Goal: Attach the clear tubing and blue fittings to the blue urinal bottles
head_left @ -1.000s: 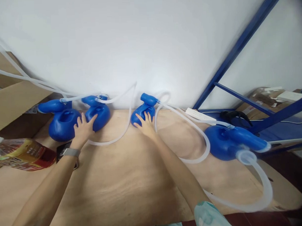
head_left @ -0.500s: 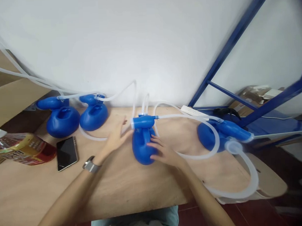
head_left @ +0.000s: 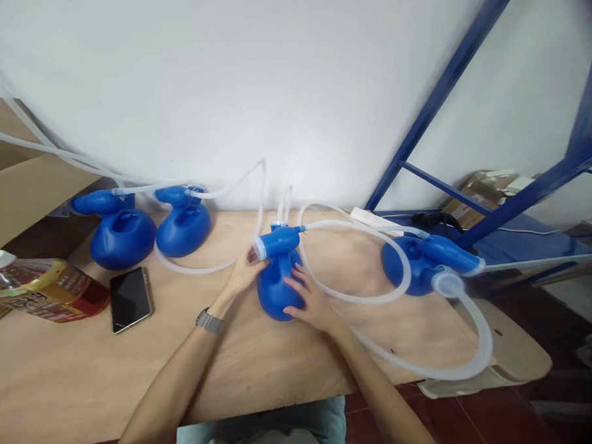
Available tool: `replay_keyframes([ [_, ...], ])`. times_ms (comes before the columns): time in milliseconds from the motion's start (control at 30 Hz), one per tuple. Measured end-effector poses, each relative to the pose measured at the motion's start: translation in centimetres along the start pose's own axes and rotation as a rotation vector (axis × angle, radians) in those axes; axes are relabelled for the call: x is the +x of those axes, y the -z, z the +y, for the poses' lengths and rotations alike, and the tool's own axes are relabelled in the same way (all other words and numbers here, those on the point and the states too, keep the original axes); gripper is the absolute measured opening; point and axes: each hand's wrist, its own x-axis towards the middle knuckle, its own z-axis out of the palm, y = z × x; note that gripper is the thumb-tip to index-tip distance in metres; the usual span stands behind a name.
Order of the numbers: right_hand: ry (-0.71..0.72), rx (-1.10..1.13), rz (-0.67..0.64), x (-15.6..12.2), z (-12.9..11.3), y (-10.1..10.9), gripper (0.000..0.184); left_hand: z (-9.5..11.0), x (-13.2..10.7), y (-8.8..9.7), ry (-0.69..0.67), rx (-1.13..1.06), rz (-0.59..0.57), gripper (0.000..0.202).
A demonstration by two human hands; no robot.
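In the head view, a blue plastic urinal bottle [head_left: 274, 298] with a cylinder-shaped neck across its top stands on the wooden table. A thin clear tube runs off the neck's right end, and a whitish cap or rim [head_left: 260, 248] covers its left end. My left hand [head_left: 246, 270], with a watch on the wrist, grips the bottle's left side by that rim; some fingertips are hidden behind it. Against the right side of the body lies my right hand [head_left: 310, 298], its fingers spread over the surface and its thumb on the near side.
Two similar blue bottles [head_left: 123, 239] [head_left: 184, 230] with tubes stand at the left, another [head_left: 408, 269] with a wide hose at the right. A phone [head_left: 131, 300], a drink bottle [head_left: 48, 288] and a cardboard box [head_left: 29, 184] are on the left. Blue metal framing [head_left: 441, 78] rises at right.
My left hand has moved right and come onto the bottle's neck end. The neck has swung so its left end sits lower and nearer. My right hand stays on the body.
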Motion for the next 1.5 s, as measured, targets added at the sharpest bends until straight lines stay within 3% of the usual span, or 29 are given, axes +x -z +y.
replay_keyframes([
  [267,0.017,-0.041,0.036,0.3,-0.4,-0.2,0.072,1.5,0.7,0.6,0.030,0.045,-0.148,0.078],
  [433,0.040,-0.035,0.070,0.5,-0.5,-0.2,0.069,2.3,1.2,1.5,0.099,0.057,-0.267,0.065],
  [767,0.050,-0.114,0.061,0.6,-0.6,0.1,0.069,2.7,0.8,1.2,0.257,0.030,-0.191,0.048],
  [900,0.002,-0.107,0.078,1.1,-0.2,0.5,0.065,3.8,0.3,2.7,0.344,0.005,-0.229,0.042],
  [1000,-0.121,-0.089,0.100,1.5,0.3,0.7,0.063,4.6,-0.4,4.1,0.391,-0.012,-0.263,0.041],
  [1133,-0.238,-0.128,0.235,1.9,0.1,0.2,0.058,5.0,-1.4,4.7,0.384,-0.014,-0.252,0.040],
  [1233,-0.223,-0.179,0.313,3.0,-1.4,0.2,0.056,5.2,-2.6,4.3,0.385,-0.005,-0.257,0.040],
  [1400,0.055,-0.190,0.082,7.8,-3.4,2.6,0.082,6.3,-5.7,3.6,0.419,-0.010,-0.340,0.042],
  [1500,0.170,-0.099,-0.046,10.0,-3.2,4.4,0.083,7.1,-7.4,3.9,0.448,-0.045,-0.426,0.040],
])
